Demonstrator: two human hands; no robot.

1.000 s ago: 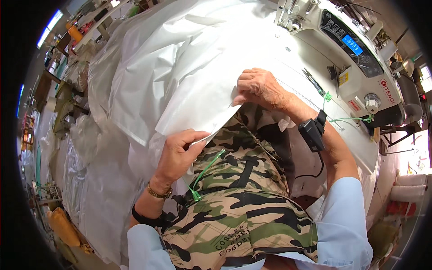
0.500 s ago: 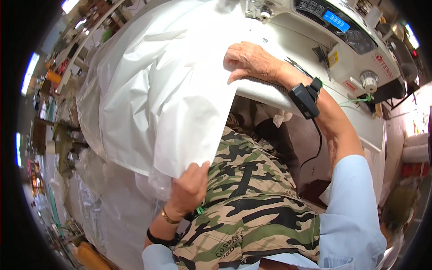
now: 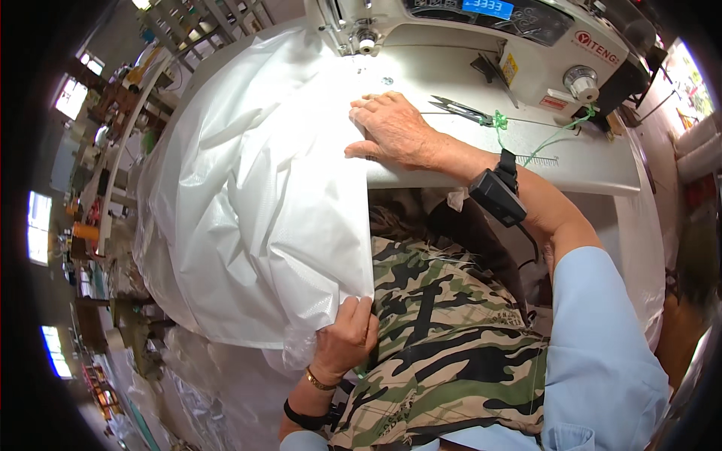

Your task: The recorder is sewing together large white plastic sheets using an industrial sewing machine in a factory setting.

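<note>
- The white sheet (image 3: 256, 195) fills the middle and left of the frame, draped from the table (image 3: 587, 161) at the top down over the person's lap; it looks like thin woven plastic fabric, creased and slightly shiny.
- The right hand (image 3: 391, 131), upper centre, lies flat with fingers spread on the sheet's top right edge, pressing it to the table, seemingly to keep that edge lined up near the sewing machine (image 3: 481, 37). Its grip is open, palm down, holding nothing.
- The left hand (image 3: 347, 334), lower centre, has its grip closed on the sheet's lower corner, pulling the right edge taut between both hands.
- That taut edge runs almost straight down the frame's middle, just beside the camouflage apron (image 3: 444, 338).
- Small snips (image 3: 462, 110) lie on the table right of the right hand, near but apart.
- Bare table shows to the right of the hand; the left is crowded by hanging fabric.
</note>
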